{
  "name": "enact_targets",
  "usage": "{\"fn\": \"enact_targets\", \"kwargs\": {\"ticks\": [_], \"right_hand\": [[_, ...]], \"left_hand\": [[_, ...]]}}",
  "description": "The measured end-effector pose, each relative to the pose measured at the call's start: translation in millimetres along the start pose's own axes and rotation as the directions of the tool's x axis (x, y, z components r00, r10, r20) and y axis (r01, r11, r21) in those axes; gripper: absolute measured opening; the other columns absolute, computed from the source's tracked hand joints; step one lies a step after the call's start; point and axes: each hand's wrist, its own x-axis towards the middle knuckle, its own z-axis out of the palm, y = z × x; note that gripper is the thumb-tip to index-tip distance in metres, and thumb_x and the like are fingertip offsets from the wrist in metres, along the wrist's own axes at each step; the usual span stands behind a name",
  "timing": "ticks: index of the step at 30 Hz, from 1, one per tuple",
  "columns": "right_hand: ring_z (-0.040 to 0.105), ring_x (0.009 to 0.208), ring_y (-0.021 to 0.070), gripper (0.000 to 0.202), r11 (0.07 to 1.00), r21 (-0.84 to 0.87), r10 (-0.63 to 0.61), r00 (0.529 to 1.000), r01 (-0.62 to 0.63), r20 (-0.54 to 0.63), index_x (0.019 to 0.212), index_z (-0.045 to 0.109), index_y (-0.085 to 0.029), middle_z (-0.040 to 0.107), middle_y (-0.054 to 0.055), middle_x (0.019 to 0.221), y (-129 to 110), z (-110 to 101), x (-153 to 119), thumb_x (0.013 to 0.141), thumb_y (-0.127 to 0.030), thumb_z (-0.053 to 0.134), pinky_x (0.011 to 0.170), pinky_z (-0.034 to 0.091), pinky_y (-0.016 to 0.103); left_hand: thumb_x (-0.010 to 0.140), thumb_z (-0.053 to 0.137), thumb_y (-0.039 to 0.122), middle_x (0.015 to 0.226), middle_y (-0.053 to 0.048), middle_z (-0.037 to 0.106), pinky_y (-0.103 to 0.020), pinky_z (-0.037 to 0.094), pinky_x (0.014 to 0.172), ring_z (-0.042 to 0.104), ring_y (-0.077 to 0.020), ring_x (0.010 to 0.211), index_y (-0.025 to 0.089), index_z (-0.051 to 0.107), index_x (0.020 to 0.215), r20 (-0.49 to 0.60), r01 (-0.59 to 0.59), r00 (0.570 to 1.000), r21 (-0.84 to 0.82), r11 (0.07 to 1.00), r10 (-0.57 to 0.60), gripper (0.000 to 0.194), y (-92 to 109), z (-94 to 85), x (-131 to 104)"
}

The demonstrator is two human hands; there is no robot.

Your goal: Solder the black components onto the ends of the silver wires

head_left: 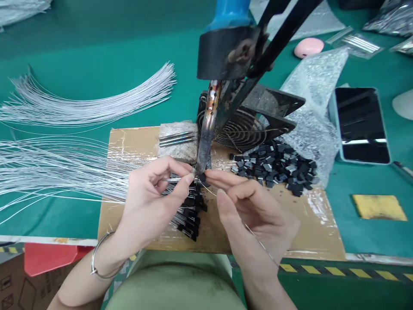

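Observation:
Between the thumb and fingertips of my left hand [158, 198] is a thin wire, held just below the tip of the soldering iron [208, 129]. My right hand [250, 211] is on the other side of the tip, its fingertips touching a small black connector [202, 177]. A thin solder strand [261, 244] runs across my right palm, its end near the tip. Under my left hand lie finished-looking wires with black connectors [192, 221]. White wires [64, 168] spread out to the left. Loose black connectors [277, 165] form a pile at the right.
The cardboard sheet [309, 232] lies on a green table [97, 43]. A fan [248, 125] stands behind the iron. Another wire bundle [97, 105] is at the back left. To the right are bubble wrap [318, 99], a phone [363, 125] and a yellow sponge [379, 207].

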Motion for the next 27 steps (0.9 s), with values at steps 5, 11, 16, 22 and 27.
{"fn": "enact_targets", "kwargs": {"ticks": [5, 11, 16, 22, 27], "right_hand": [[0.079, 0.111, 0.0160, 0.021, 1.000, -0.005, 0.007, 1.000, -0.007, 0.000, 0.081, 0.068, -0.022, 0.081, 0.001, 0.122, 0.7, -0.3, -0.5, 0.096, -0.008, 0.069, 0.106, 0.061, 0.028], [0.079, 0.110, 0.0202, 0.020, 1.000, -0.026, 0.004, 1.000, -0.004, -0.012, 0.079, 0.067, -0.022, 0.082, 0.004, 0.121, 1.7, -0.2, -0.8, 0.094, -0.009, 0.069, 0.106, 0.062, 0.036], [0.079, 0.110, 0.0187, 0.020, 1.000, -0.018, 0.003, 1.000, -0.003, -0.016, 0.079, 0.067, -0.023, 0.082, 0.003, 0.120, 1.6, 0.1, -0.7, 0.095, -0.010, 0.069, 0.104, 0.063, 0.033], [0.079, 0.111, 0.0173, 0.020, 1.000, -0.007, -0.001, 1.000, 0.000, -0.016, 0.081, 0.068, -0.022, 0.082, 0.002, 0.120, -0.1, 0.7, -1.3, 0.096, -0.009, 0.068, 0.105, 0.062, 0.030], [0.078, 0.112, 0.0161, 0.020, 1.000, -0.002, -0.005, 1.000, 0.005, -0.015, 0.082, 0.068, -0.022, 0.081, 0.001, 0.121, 1.2, 0.9, -1.8, 0.097, -0.009, 0.068, 0.107, 0.060, 0.029]], "left_hand": [[0.086, 0.075, 0.013, 0.086, -0.002, 0.079, -0.023, 0.041, 0.053, 0.065, -0.0118, 0.066, 0.018, 0.072, 0.077, -0.010, -0.014, 1.000, 0.015, 1.000, 0.014, 0.011, -0.1, -0.1, -1.0], [0.086, 0.075, 0.014, 0.087, -0.002, 0.080, -0.023, 0.042, 0.054, 0.066, -0.0124, 0.067, 0.018, 0.071, 0.077, -0.001, -0.010, 1.000, 0.022, 1.000, 0.010, 0.011, -1.6, -0.6, -0.7], [0.086, 0.074, 0.014, 0.087, -0.002, 0.079, -0.023, 0.041, 0.054, 0.066, -0.0122, 0.067, 0.018, 0.071, 0.077, 0.003, -0.006, 1.000, 0.023, 1.000, 0.006, 0.010, -1.8, 0.3, -0.1], [0.086, 0.074, 0.014, 0.084, -0.001, 0.078, -0.024, 0.042, 0.055, 0.066, -0.0128, 0.068, 0.018, 0.071, 0.077, 0.005, 0.008, 1.000, 0.008, 1.000, -0.009, 0.010, 0.4, 1.1, -0.4], [0.086, 0.074, 0.014, 0.085, -0.001, 0.078, -0.024, 0.040, 0.054, 0.064, -0.0116, 0.066, 0.018, 0.071, 0.076, 0.003, 0.008, 1.000, 0.019, 1.000, -0.008, 0.011, 0.5, 0.8, -0.4]]}}
